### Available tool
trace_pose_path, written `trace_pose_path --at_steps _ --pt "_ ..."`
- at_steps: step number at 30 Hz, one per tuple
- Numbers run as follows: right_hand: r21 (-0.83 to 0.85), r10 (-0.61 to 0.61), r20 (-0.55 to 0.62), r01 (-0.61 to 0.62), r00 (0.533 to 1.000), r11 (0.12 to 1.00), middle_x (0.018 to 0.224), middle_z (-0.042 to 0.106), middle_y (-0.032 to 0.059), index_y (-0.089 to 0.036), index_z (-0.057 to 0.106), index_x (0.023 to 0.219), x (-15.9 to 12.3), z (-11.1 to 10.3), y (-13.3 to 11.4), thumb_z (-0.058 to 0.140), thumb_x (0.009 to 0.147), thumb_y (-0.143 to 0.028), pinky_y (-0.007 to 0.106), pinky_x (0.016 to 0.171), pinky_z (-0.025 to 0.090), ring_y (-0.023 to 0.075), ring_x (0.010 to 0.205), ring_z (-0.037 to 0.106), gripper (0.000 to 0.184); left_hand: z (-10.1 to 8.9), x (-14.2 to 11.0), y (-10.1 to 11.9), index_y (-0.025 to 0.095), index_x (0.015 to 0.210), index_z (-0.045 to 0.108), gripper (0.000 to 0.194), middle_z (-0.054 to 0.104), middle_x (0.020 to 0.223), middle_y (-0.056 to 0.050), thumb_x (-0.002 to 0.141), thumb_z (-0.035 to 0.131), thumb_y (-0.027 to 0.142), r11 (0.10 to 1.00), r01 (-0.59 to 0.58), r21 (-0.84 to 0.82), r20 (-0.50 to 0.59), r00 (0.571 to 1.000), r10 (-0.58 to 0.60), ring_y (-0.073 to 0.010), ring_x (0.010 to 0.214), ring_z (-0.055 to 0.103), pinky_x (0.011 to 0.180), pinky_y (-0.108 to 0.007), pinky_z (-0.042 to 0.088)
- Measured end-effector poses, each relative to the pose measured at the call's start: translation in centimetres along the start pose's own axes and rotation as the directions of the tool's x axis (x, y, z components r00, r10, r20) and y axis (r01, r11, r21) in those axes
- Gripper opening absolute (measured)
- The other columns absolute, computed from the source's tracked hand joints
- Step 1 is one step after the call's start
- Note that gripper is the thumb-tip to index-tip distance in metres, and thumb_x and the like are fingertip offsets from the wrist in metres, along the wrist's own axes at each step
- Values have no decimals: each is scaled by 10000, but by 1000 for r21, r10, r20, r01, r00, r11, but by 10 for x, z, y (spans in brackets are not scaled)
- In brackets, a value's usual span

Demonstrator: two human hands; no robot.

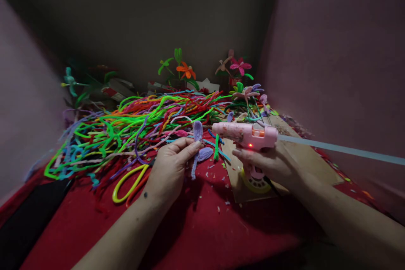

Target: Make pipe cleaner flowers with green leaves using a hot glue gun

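Note:
Between the thumb and fingers of my left hand [172,162] is a purple pipe-cleaner petal [198,130], held upright. A second purple petal piece [204,154] shows just below the fingertips; whether it joins the first I cannot tell. My right hand [268,162] is wrapped round the handle of a pink glue gun [245,134], its small red light lit. The nozzle points left, close to the upright petal. A long translucent glue stick [341,150] sticks out of the gun's back end. Under the nozzle stands a short green pipe-cleaner piece [216,147].
A big heap of colourful pipe cleaners [142,120] covers the back left of the red cloth [202,219]. Finished flowers, such as an orange one [186,70] and a pink one [241,66], stand behind. Cardboard [303,156] and a yellow tape roll [253,182] lie at right.

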State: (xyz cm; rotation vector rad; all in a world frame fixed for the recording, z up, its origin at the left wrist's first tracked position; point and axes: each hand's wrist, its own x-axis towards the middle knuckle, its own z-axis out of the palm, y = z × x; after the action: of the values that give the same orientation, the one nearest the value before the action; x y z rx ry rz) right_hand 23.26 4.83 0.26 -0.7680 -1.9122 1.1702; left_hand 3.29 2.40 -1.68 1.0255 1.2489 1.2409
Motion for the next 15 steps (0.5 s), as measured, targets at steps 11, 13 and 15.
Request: trace_pose_path --at_steps 11,13,15 --pt "-33 -92 71 95 993 995 1317 545 35 -259 529 1287 1 -1 1 540 857 -215 391 1026 413 245 1230 488 433 1 1 1 156 784 649 199 646 688 -12 718 694 338 998 24 -61 8 1000 -24 -100 555 549 480 -190 352" --pt "-51 -102 69 105 992 993 1307 554 38 -254 534 1285 1 0 1 548 855 -225 384 1019 421 245 1218 501 431 1 1 1 155 775 645 194 637 674 -6 719 694 334 997 25 -70 2 1000 -25 -94 546 540 480 -188 351" --pt "-90 -112 48 116 992 989 1290 569 42 -257 554 1268 1 0 1 570 845 -240 373 1003 437 247 1205 513 423 1 0 2 153 767 642 192 628 661 -1 719 693 331 997 23 -70 -3 1000 -23 -86 535 526 476 -185 346"
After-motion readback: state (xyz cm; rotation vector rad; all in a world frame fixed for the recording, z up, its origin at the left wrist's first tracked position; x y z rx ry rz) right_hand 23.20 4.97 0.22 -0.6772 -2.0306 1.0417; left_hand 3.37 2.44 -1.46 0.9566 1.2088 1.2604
